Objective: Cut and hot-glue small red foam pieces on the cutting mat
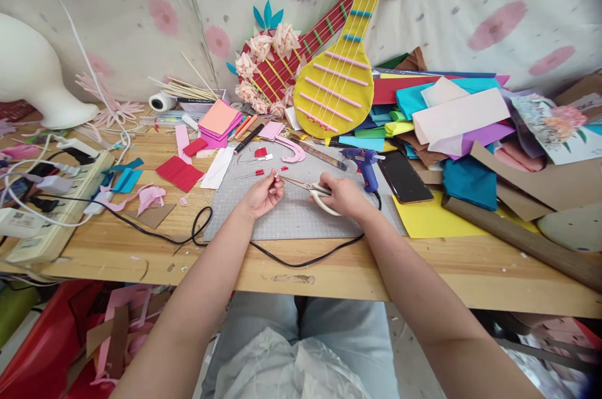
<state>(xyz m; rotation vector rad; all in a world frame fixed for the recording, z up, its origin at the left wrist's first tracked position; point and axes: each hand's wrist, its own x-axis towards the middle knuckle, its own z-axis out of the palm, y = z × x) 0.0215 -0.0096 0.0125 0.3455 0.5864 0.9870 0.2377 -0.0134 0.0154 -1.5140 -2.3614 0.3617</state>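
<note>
no readable writing anywhere. one pair of scissors (316, 191), one blue glue gun (363, 164), one dark phone (404, 178), two felt guitars. left hand (263, 195) pinching a tiny red scrap (273, 175) over the grey mat (291, 214) on the bench (423, 261); right hand (343, 195) clenched on the scissor handles, blades seemingly slightly parted, tips near the scrap.

The scrap pinched in the left hand (263, 194) was too small to make out beyond a fleck of red, and the curled fingers (274, 180) covered most of it. The right hand (342, 195) hid the handles of the scissors (308, 187), so only the blades showed. The white lamp (32, 73) ran off the left edge, and the brown cardboard (545, 186) and the desk (470, 261) ran off the right.
</note>
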